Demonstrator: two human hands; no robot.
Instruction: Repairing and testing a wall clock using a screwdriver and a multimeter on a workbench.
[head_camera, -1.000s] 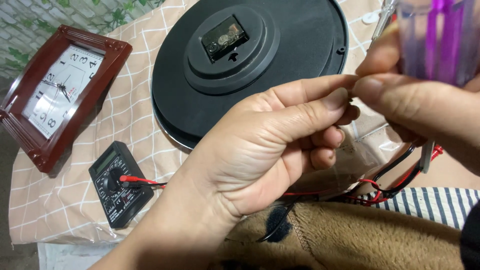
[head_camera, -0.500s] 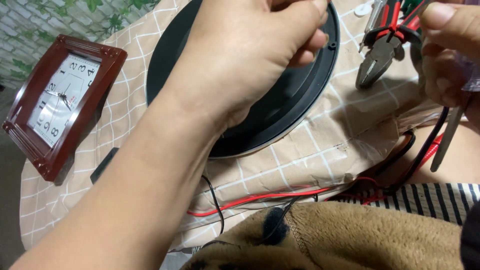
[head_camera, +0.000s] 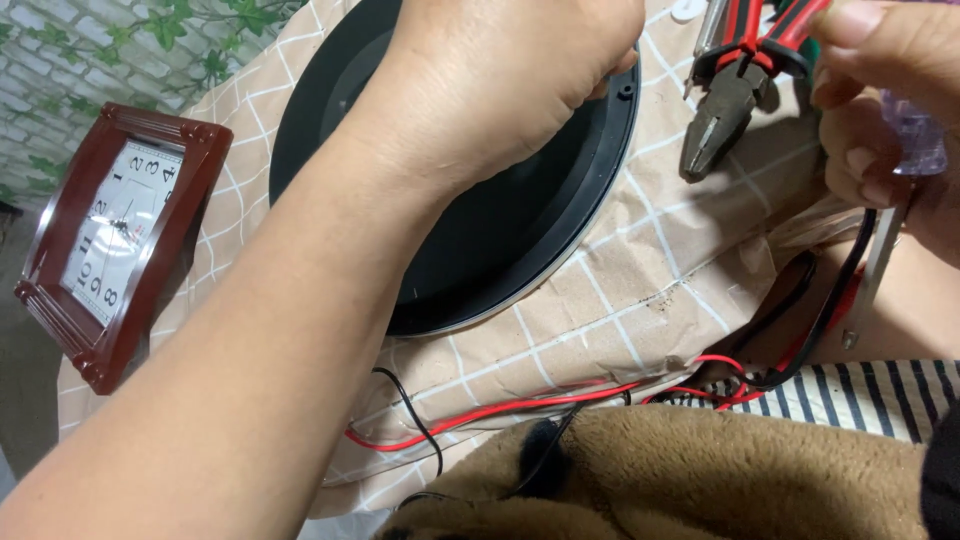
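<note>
Checked tan tablecloth (head_camera: 640, 290) covers the work surface; all places taken from the round black clock (head_camera: 500, 240) lying face down on it.

Round black clock: largest item, back side up, upper centre of the cloth. Its lower edge shows a thin pale rim.

Left hand (head_camera: 500, 80): reaches across from the lower left, forearm over the clock's left half. Fingers curled down onto the clock's upper back; what they grip, if anything, is hidden under the hand — cannot tell.

Square dark-red wall clock (head_camera: 115, 240): well to the left of the black clock, face up, white dial, tilted.

Right hand (head_camera: 880, 110): right of the black clock, fingers closed around a screwdriver (head_camera: 895, 190) with a clear purple handle, shaft pointing down.

Pliers (head_camera: 735, 85): just right of the black clock's rim, red-and-black handles, nose pointing down-left.

Red and black wires (head_camera: 520, 408): below the black clock, trailing along the cloth's near edge.
</note>
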